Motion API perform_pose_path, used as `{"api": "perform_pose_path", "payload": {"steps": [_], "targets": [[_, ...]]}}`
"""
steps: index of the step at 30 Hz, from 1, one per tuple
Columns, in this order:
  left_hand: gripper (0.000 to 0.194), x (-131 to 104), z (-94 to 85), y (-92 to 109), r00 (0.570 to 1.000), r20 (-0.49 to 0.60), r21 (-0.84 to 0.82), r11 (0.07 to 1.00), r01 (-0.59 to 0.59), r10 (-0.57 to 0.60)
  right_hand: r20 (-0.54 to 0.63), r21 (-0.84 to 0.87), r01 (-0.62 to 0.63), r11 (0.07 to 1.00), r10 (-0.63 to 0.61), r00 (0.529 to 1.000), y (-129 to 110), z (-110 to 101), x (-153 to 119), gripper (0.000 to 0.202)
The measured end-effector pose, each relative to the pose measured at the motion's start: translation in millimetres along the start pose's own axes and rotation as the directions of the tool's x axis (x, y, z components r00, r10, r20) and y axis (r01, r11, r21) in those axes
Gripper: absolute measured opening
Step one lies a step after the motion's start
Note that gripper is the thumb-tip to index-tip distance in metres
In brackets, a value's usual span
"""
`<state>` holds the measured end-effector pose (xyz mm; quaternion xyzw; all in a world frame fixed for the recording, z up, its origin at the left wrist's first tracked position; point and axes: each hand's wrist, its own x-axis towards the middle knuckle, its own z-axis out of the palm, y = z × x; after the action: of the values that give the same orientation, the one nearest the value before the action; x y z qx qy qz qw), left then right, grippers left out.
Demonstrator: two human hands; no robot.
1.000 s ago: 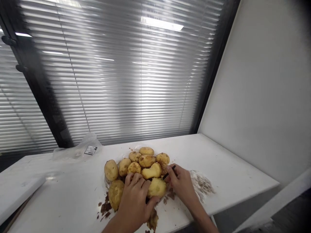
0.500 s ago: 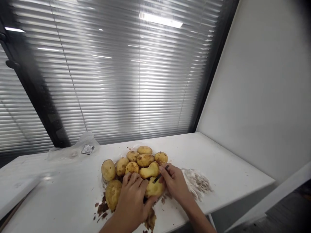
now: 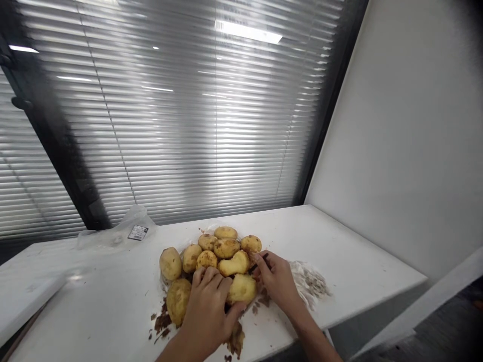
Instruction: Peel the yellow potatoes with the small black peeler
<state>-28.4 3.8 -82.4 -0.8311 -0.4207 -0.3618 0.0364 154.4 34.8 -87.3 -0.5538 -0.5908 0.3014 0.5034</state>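
My left hand (image 3: 211,301) is closed around a peeled, pale yellow potato (image 3: 242,289), which sticks out on the right between fingers and thumb. My right hand (image 3: 277,279) pinches a small black peeling tool (image 3: 260,265), thin and straight; its exact kind is hard to make out. The tool is just off the upper right of the held potato. Another potato (image 3: 234,264), peeled and curved, lies right behind. Beside the left hand rests a large unpeeled potato (image 3: 178,301).
Several more potatoes (image 3: 226,248) are heaped on clear plastic on the white table (image 3: 113,306). Brown peelings (image 3: 236,339) lie near the front edge. A crumpled, soiled white wad (image 3: 309,281) is at the right, and a labelled plastic bag (image 3: 121,234) at the back left.
The black tool has come off the held potato, moving slightly up and right with my right hand. My left hand keeps its hold, and the potato shows more of its surface.
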Motion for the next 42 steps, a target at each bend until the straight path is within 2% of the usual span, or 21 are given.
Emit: {"api": "perform_pose_path", "payload": {"steps": [2, 5, 10, 15, 20, 24, 29, 34, 39, 42], "targets": [[0.021, 0.2, 0.4, -0.1, 1.0, 0.001, -0.012, 1.0, 0.0, 0.0, 0.014, 0.046, -0.032, 0.998, 0.032, 0.999, 1.3, -2.6, -0.8, 0.04], [0.022, 0.1, 1.3, -0.8, 1.0, -0.019, -0.009, 1.0, -0.013, 0.013, 0.102, 0.117, -0.073, 0.99, 0.062, 0.993, 2.2, -3.3, -3.2, 0.039], [0.022, -0.2, 1.8, -0.9, 1.0, -0.018, 0.009, 1.0, -0.018, 0.019, -0.03, -0.045, 0.009, 0.999, -0.011, 1.0, -1.8, -6.1, -3.2, 0.04], [0.021, 1.1, 0.2, 0.1, 1.0, -0.011, 0.034, 0.999, -0.019, 0.019, 0.114, 0.051, -0.027, 0.998, 0.022, 0.993, -4.6, -8.2, -2.3, 0.037], [0.02, 1.9, -1.0, 0.6, 0.999, -0.016, 0.026, 0.999, -0.034, 0.034, 0.04, -0.044, 0.008, 0.999, -0.007, 0.999, -3.4, -11.3, 0.9, 0.037], [0.021, 1.2, 0.4, 0.5, 1.0, -0.014, 0.0, 1.0, -0.01, 0.01, 0.164, 0.094, -0.069, 0.993, 0.053, 0.985, -4.3, -11.4, 2.8, 0.034], [0.021, 0.3, 1.8, -0.3, 1.0, -0.023, 0.013, 1.0, -0.021, 0.021, 0.116, 0.052, -0.067, 0.996, 0.06, 0.991, -4.2, -15.6, 6.5, 0.034], [0.021, 0.9, 0.5, -0.5, 0.999, -0.021, 0.029, 0.999, -0.027, 0.027, 0.205, 0.099, -0.12, 0.988, 0.098, 0.974, -7.4, -9.8, 5.4, 0.033], [0.02, 1.3, -0.5, -0.3, 0.999, -0.016, 0.039, 0.998, -0.04, 0.04, 0.028, -0.139, 0.012, 0.99, -0.008, 1.0, -6.4, -10.8, 9.1, 0.035], [0.021, 0.5, 0.7, -0.9, 0.999, -0.016, 0.023, 0.999, -0.03, 0.03, 0.063, -0.104, -0.001, 0.995, 0.008, 0.998, -4.7, -16.8, 10.5, 0.034]]}}
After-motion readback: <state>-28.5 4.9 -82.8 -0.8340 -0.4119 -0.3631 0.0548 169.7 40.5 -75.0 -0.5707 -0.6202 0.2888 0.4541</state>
